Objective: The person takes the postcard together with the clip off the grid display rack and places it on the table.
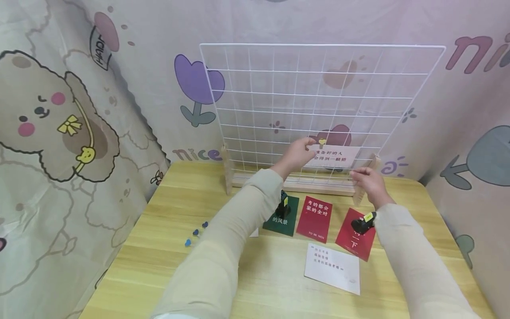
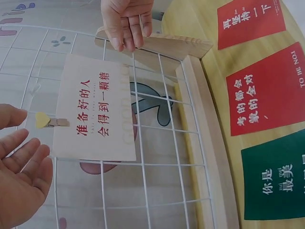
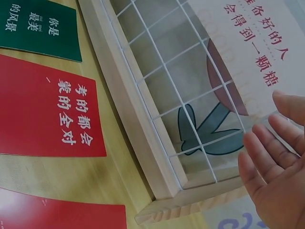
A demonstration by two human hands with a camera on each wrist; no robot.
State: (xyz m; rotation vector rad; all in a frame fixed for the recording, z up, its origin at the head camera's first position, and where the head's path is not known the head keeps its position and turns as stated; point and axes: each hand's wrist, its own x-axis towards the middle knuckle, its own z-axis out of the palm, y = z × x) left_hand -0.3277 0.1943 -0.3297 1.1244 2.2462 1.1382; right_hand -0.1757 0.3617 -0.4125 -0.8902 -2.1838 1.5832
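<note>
A white card (image 2: 95, 107) with red Chinese lettering hangs on a white wire grid (image 1: 299, 93), held at its top edge by a small wooden clip (image 2: 59, 122) with a yellow heart. My left hand (image 1: 298, 154) is right beside the clip, its thumb and fingers apart around the yellow heart; in the left wrist view (image 2: 24, 176) nothing is pinched between them. My right hand (image 1: 371, 184) is by the grid's lower right corner, near the card's lower edge. Its fingers are loosely bent and hold nothing in the right wrist view.
The grid stands in a wooden base (image 1: 295, 185). In front lie a green card (image 1: 292, 210), two red cards (image 1: 314, 219) and a white card with small lettering (image 1: 332, 268). Several blue heart clips (image 1: 195, 232) lie left of my left sleeve. Printed curtains surround the table.
</note>
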